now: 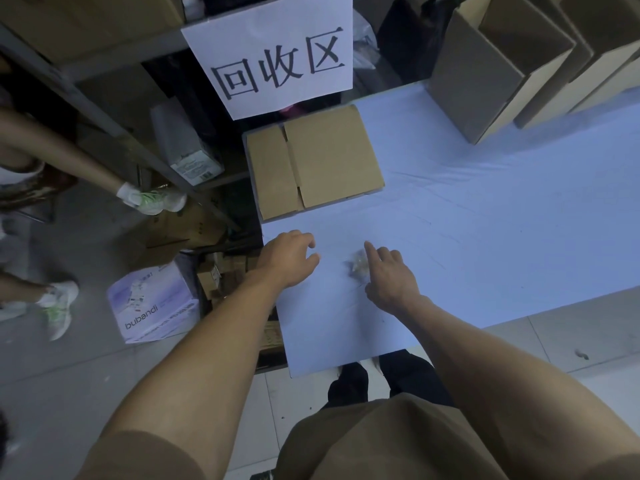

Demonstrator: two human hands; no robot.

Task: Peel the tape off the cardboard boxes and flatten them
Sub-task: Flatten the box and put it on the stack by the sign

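Both hands hover over the tabletop [485, 209]: left hand [289, 256] relaxed, holding nothing; right hand [389, 275], forefinger straight, touching a crumpled tape wad [358, 265]. Flattened boxes [313, 161] lie stacked just beyond; open boxes [512, 64] stand far right. Best pinch the wad firmly, clearing it before fetching another box

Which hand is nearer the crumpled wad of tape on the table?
Right. The right hand is at the tape wad, index finger reaching past it. The left hand hovers apart on its other side, beyond bare table.
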